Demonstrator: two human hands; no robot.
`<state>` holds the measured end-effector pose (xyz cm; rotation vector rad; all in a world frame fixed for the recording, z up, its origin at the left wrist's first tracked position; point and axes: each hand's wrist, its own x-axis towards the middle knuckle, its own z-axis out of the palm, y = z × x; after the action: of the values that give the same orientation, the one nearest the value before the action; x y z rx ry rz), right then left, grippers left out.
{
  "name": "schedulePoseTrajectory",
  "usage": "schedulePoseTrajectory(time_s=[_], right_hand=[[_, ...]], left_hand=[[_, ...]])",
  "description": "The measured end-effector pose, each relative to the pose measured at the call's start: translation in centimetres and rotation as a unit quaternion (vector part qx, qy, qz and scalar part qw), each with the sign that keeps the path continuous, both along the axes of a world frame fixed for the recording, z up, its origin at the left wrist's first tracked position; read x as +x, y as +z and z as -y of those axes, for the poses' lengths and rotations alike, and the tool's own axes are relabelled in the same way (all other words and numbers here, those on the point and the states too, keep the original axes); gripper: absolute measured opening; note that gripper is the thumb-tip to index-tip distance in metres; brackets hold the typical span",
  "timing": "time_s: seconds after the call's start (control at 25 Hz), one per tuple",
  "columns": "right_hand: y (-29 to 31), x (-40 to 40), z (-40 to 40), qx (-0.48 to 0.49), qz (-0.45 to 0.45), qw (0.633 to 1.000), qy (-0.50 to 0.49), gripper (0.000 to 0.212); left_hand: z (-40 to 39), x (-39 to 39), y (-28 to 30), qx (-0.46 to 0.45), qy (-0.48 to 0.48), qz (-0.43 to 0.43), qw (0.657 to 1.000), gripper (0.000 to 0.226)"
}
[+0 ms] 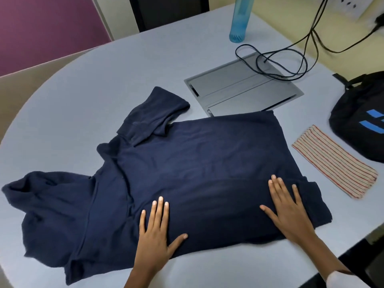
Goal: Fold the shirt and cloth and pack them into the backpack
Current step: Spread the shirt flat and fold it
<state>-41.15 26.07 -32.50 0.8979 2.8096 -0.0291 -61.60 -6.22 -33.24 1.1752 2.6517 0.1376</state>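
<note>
A navy blue shirt (187, 163) lies spread across the pale blue table, its collar end to the left and one sleeve folded over at the top. My left hand (155, 233) presses flat on the shirt's near edge, fingers straight. My right hand (288, 208) lies flat on the shirt's right part, fingers spread. A folded striped cloth (334, 163) lies on the table to the right of the shirt. The black backpack (361, 119) with blue marks sits at the right edge, just beyond the cloth.
A grey cable hatch (245, 86) is set into the table (104, 80) behind the shirt, with black cables (291, 61) looped over it. A blue water bottle (241, 19) stands at the back. The table's rounded edge runs along the left and near side.
</note>
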Motion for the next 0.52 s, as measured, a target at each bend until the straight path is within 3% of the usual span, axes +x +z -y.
schedulePoseTrajectory(time_s=[0.16,0.36,0.52], right_hand=[[0.3,-4.3,1.3,-0.036,-0.076,0.996,-0.032,0.082],[-0.4,-14.3,4.1,-0.066,-0.08,0.984,0.144,0.073],[-1.7,-18.1,4.9,-0.052,-0.046,0.979,0.194,0.075]], left_hand=[[-0.9,-1.1,0.8,0.065,0.061,-0.008,0.996,0.071],[-1.9,-6.8,1.6,0.13,0.13,-0.066,0.981,0.052],[0.0,-9.5,-0.1,0.088,0.233,0.006,0.968,0.089]])
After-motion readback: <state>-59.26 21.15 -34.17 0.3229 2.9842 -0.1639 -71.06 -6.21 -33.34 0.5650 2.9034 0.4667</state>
